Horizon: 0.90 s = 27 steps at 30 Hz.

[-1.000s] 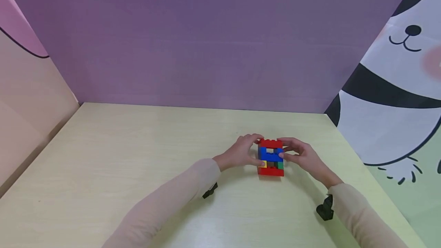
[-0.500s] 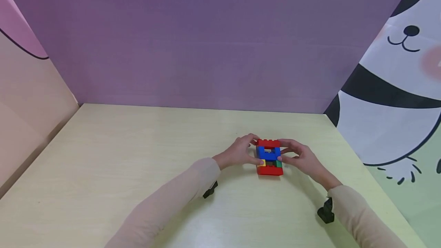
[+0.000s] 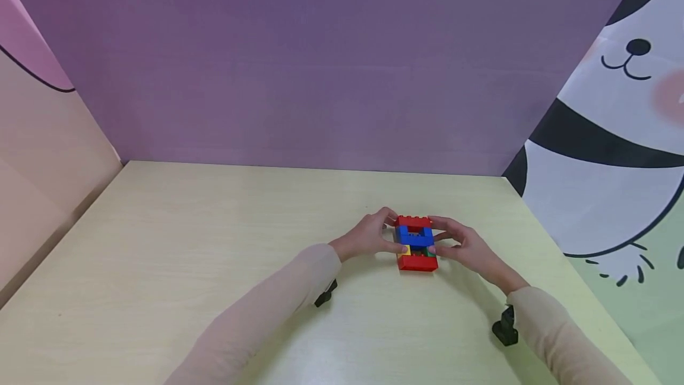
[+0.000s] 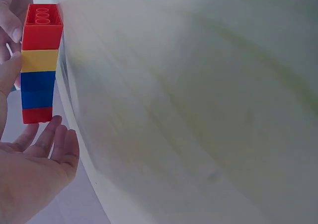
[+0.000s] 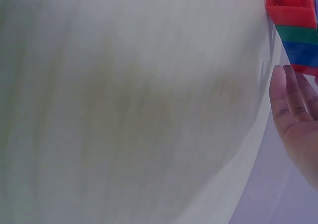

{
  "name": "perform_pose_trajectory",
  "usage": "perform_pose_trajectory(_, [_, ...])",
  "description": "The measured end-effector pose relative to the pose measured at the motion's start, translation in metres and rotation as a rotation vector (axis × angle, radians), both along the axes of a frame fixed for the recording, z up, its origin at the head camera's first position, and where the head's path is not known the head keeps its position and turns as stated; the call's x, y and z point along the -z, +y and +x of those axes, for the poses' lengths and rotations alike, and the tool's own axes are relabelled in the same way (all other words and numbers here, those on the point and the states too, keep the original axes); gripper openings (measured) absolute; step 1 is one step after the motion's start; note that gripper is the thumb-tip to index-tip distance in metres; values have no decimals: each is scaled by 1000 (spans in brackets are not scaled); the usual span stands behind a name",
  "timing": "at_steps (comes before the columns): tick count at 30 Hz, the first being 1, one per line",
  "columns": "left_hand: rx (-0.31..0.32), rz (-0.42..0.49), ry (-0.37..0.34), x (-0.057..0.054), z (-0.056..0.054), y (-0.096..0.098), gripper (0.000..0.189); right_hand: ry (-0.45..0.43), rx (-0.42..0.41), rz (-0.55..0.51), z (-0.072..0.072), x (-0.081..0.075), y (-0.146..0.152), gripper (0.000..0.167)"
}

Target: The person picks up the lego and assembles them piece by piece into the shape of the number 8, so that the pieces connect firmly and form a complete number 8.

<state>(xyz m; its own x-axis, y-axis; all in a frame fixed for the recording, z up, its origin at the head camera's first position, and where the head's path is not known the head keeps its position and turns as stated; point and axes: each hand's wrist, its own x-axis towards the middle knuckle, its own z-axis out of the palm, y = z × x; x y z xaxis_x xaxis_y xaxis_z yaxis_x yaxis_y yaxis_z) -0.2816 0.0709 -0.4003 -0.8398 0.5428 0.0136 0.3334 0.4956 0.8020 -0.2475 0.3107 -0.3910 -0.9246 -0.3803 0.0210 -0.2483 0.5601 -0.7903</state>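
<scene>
A small stack of toy building bricks (image 3: pixel 418 242) is held between both hands at the right of the table. It has red bricks at both ends, with blue, yellow and green bricks between and gaps in its middle. My left hand (image 3: pixel 370 235) grips its left side, thumb by the yellow brick (image 4: pixel 39 60) and fingers near the upper red brick (image 4: pixel 38 115). On the other side, my right hand (image 3: pixel 469 248) holds it, thumb near the green brick (image 5: pixel 297 34). The hollow underside of the lower red brick (image 4: pixel 43 35) shows in both wrist views.
A pale wooden table (image 3: pixel 214 254) lies under the hands. Behind it stands a purple panel (image 3: pixel 320 64), and a panda-print panel (image 3: pixel 609 195) stands at the right. Black wrist devices (image 3: pixel 505 327) hang below the sleeves.
The brick stack has shifted slightly left and tilted, so the front of its lower red brick shows more. Both hands have stayed on it and moved a little with it.
</scene>
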Motion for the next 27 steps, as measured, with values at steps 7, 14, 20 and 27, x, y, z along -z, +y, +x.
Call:
perform_pose_trajectory(7, [12, 17, -29, 1, 0, -2, 64, -72, 9, -29, -2, 3, 2, 65])
perform_pose_trajectory(14, [15, -16, -16, -1, 0, -2, 63, -123, 24, -17, -4, 4, 4, 67])
perform_pose_trajectory(20, [5, -56, -26, -1, -3, -1, 63, -153, 15, -3, -5, 2, 3, 69])
perform_pose_trajectory(27, [6, -91, -25, 0, -6, 0, 60, -178, 19, 0, -6, 1, 2, 70])
